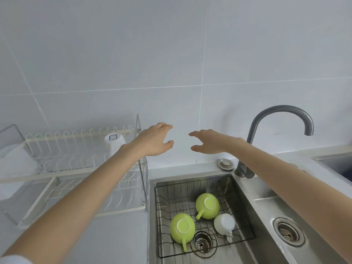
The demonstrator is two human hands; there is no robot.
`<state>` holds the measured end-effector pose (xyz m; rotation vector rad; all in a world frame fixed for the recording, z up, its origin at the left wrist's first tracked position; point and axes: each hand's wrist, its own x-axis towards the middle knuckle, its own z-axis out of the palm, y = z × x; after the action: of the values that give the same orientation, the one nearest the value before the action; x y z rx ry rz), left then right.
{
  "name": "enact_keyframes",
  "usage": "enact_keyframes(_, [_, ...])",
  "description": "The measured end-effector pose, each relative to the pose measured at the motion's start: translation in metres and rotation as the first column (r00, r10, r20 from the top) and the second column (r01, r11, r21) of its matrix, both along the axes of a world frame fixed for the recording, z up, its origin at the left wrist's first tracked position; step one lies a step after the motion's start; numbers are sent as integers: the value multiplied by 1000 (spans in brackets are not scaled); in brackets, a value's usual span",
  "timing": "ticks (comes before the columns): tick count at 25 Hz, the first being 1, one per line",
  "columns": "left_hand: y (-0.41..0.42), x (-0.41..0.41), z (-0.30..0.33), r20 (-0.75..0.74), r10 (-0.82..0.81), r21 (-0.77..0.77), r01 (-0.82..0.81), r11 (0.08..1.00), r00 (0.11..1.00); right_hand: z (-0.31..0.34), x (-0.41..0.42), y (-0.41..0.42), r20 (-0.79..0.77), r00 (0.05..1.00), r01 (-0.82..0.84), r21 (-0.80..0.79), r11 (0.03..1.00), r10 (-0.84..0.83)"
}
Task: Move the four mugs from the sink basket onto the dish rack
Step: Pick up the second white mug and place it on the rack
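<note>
Three mugs lie upside down in the black wire sink basket [160,189]: a green mug [207,205] at the back, a second green mug [182,230] at the front left, and a white mug [224,224] at the right. A white mug [114,144] stands upside down on the upper tier of the white dish rack [57,176] at the left. My left hand [154,140] and my right hand [211,141] are both raised in front of the wall above the sink, fingers apart, holding nothing.
A grey curved faucet [276,115] rises behind the sink at the right, just past my right forearm. A second sink bowl with a drain [288,232] lies to the right. A white cloth [15,161] sits at the rack's left end.
</note>
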<state>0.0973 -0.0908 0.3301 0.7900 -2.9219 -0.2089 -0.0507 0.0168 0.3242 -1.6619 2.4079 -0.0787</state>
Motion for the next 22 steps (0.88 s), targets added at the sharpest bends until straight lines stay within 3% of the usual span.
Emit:
enact_keyframes(5, [22,-39,-40,230,29,45,-41,998,973,-31,-43,26,50,999,14,79,997,-18])
enact_keyframes(10, [39,-74,-82,376,48,196,-130,972,926,-74,-83,43,90,996,13,161,987,-28])
enact_keyframes(22, [72,-128,-209,359,49,528,-246,813,932,-199,-127,64,388,909,41,274,961,-149])
